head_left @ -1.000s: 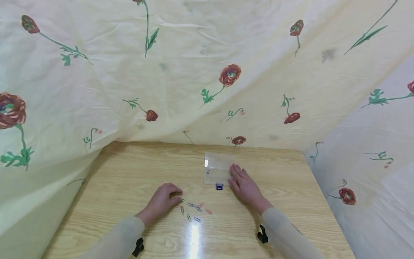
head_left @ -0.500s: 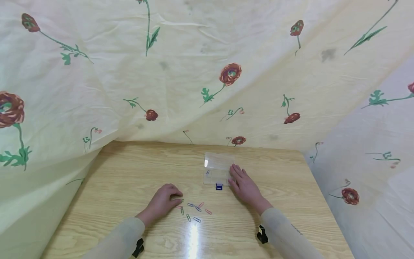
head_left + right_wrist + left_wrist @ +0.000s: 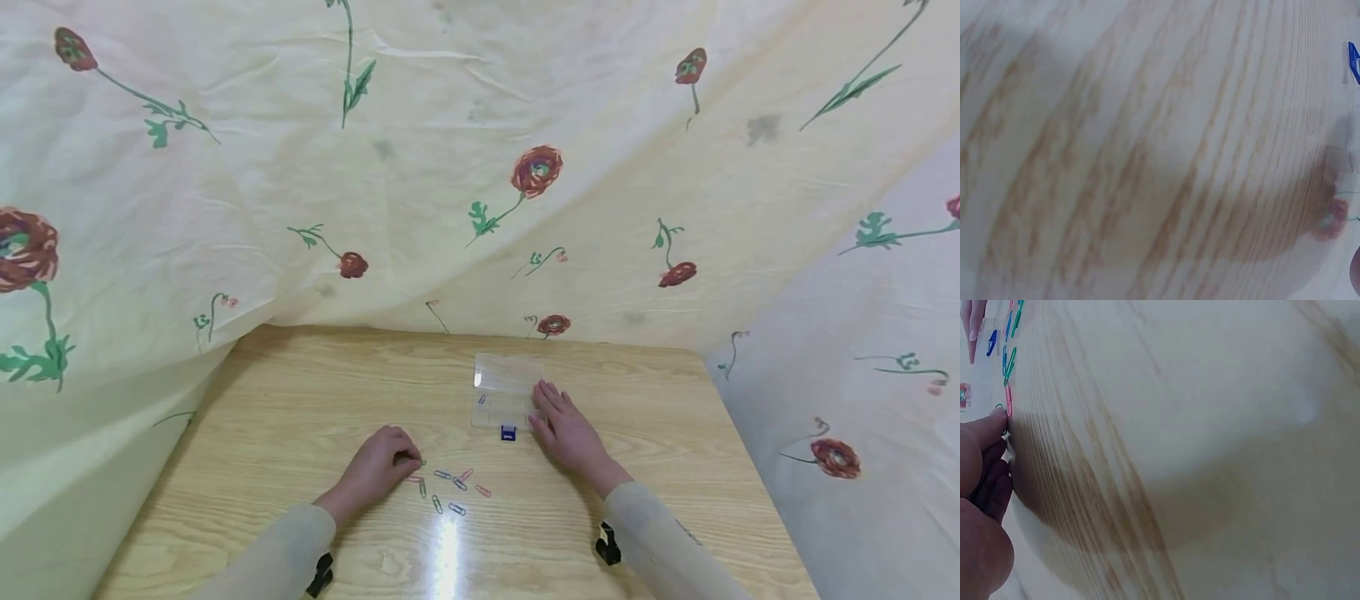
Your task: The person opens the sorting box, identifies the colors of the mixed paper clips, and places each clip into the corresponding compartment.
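My left hand (image 3: 378, 462) pinches a green paper clip (image 3: 423, 462) between thumb and forefinger, close over the table. In the left wrist view the green clip's end peeks out at the fingertips. Beside and right of this hand lie several loose paper clips: a pink one (image 3: 483, 491), a blue one (image 3: 457, 509) and a green one (image 3: 437, 504) among them. My right hand (image 3: 572, 437) rests with extended fingers against the right side of a clear plastic box (image 3: 491, 422). Its lid (image 3: 513, 372) is flipped back, and a blue paper clip (image 3: 482, 400) lies in the left compartment.
A blue latch (image 3: 508, 433) sticks out from the box's front. The wooden table (image 3: 322, 375) meets a flowered cloth (image 3: 420, 208) at the back and both sides. Light glares off the table front.
The left thumb and forefinger have closed on the green paper clip, which shows less now. The right hand and the box have stayed in place.
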{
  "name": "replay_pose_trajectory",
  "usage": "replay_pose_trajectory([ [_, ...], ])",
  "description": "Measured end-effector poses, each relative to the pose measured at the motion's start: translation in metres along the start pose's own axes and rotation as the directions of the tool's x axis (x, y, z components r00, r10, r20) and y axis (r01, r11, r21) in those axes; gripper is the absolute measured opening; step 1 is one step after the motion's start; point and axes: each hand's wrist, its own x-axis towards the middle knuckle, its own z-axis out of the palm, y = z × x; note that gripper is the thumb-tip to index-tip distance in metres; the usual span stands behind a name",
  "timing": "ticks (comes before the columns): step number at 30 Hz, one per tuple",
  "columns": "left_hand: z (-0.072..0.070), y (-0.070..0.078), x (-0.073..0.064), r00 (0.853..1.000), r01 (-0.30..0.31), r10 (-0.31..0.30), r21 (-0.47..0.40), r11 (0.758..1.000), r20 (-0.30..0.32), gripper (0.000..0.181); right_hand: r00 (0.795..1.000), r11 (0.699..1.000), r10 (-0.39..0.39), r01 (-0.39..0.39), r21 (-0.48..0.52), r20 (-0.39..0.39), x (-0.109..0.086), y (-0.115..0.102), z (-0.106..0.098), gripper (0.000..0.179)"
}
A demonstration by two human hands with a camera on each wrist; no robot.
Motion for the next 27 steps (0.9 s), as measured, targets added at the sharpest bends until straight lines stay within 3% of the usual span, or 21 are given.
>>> replay_pose_trajectory([
  [13,-0.003,0.009,0.014,0.999,0.044,-0.044,0.002,0.999,0.003,0.013,1.000,1.000,-0.002,0.002,0.006,-0.001,0.002,0.002,-0.004,0.062],
  [21,-0.006,0.028,0.043,0.998,0.057,-0.057,-0.027,0.998,0.001,0.008,1.000,1.000,-0.010,0.010,-0.001,0.000,0.004,0.006,-0.002,0.063],
  [27,-0.003,0.045,0.072,1.000,0.006,-0.006,0.000,1.000,-0.018,0.007,1.000,1.000,-0.015,0.015,0.005,0.001,0.006,0.008,0.000,0.063],
])
